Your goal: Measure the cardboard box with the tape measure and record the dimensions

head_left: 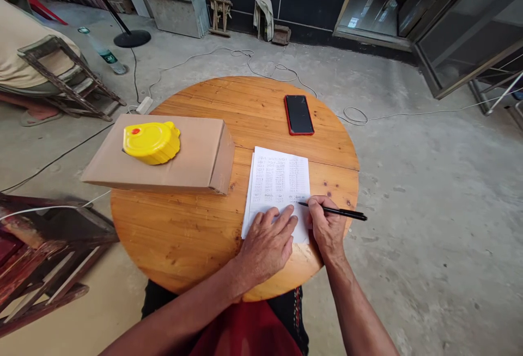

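Observation:
A small stack of white paper (281, 173) lies near the right side of a round wooden table (171, 236). Rows of handwriting in columns cover the top sheet. My left hand (267, 241) rests flat on its lower part, fingers spread. In my right hand (327, 228) is a black pen (345, 212), pinched between thumb and fingers. The pen's tip meets the paper at the lower right of the writing, and its back end points right, past the table's edge.
A cardboard box (192, 151) stands on the table's left, with a yellow plastic case (151, 142) on top. Toward the far right edge lies a red-cased phone (299, 115). A person sits beside a wooden chair (65, 75) at left, near a plastic bottle (102, 50). Cables cross the floor.

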Available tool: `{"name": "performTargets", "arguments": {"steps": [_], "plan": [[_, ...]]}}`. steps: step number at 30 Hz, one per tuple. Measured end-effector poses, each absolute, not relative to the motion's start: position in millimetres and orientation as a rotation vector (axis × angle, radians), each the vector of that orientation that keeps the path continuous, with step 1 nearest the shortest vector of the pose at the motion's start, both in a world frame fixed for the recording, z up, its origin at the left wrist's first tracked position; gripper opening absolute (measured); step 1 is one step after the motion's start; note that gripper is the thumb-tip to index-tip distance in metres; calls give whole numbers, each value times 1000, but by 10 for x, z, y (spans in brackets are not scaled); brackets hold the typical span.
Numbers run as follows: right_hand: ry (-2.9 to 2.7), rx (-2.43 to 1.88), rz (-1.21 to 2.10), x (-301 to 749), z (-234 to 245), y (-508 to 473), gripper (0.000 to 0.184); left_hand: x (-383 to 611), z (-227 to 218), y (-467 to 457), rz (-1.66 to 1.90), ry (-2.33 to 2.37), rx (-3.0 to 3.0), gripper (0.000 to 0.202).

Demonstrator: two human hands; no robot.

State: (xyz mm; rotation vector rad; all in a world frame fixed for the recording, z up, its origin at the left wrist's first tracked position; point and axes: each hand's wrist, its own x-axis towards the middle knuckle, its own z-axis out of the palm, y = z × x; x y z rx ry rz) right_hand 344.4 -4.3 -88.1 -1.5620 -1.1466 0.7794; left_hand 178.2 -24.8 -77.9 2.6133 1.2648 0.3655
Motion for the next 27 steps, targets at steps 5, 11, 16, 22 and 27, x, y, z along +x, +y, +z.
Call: {"name": "performTargets", "arguments": {"steps": [5, 11, 16, 22, 27], "plan": [[-930, -1478, 815, 3448, -900, -24, 24, 1782, -766, -243, 337, 1261, 2614, 39], [-915, -1437, 757, 3429, -887, 21, 21, 1780, -768, -248, 353, 1265, 2614, 39], [-990, -1484, 640, 3444, -893, 25, 25, 1772, -762, -251, 386, 1243, 2602, 38], [-1098, -1533, 481, 3435, -881, 26, 28, 1755, -775, -244, 475, 1218, 2588, 32], [-1214, -1531, 367, 3479, -779, -4, 21, 1705, -780, -271, 602, 1180, 2568, 23]]}}
